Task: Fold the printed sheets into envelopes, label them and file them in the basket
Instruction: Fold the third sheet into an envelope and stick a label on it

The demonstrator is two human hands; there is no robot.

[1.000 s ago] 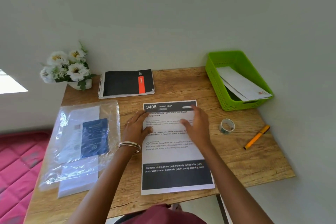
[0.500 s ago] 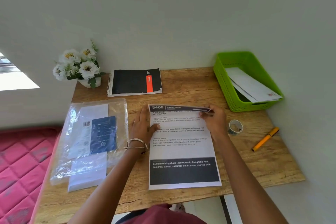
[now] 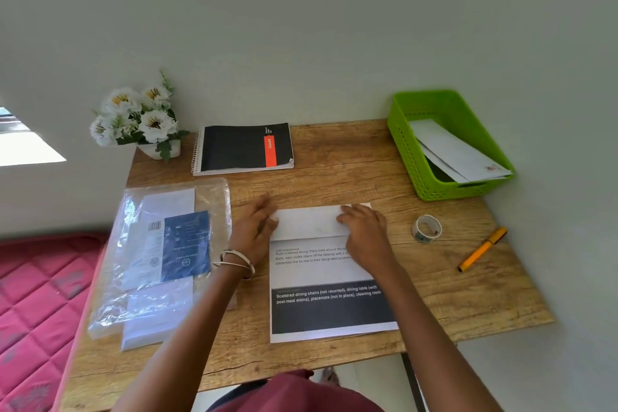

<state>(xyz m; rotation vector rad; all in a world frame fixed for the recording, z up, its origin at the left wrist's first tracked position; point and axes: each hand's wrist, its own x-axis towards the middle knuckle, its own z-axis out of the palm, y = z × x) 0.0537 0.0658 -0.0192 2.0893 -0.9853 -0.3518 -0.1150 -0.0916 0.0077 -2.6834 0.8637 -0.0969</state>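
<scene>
A printed sheet (image 3: 321, 278) lies in the middle of the wooden table, its top part folded down so a white flap (image 3: 307, 222) covers the upper text. My left hand (image 3: 254, 231) rests at the flap's left edge, fingers spread flat. My right hand (image 3: 366, 232) presses on the flap's right end with flat fingers. A green basket (image 3: 411, 144) stands at the back right with white envelopes (image 3: 454, 154) inside. A roll of tape (image 3: 426, 228) and an orange pen (image 3: 481, 249) lie right of the sheet.
A clear plastic pack of envelopes (image 3: 160, 254) lies on the left of the table. A black spiral notebook (image 3: 242, 149) and a pot of white flowers (image 3: 137, 120) sit at the back. A wall runs close behind and on the right. A red mattress (image 3: 33, 311) is lower left.
The sheet's top edge, lifted by my right hand half a second ago, is now folded down over the text. Both hands moved onto the flap.
</scene>
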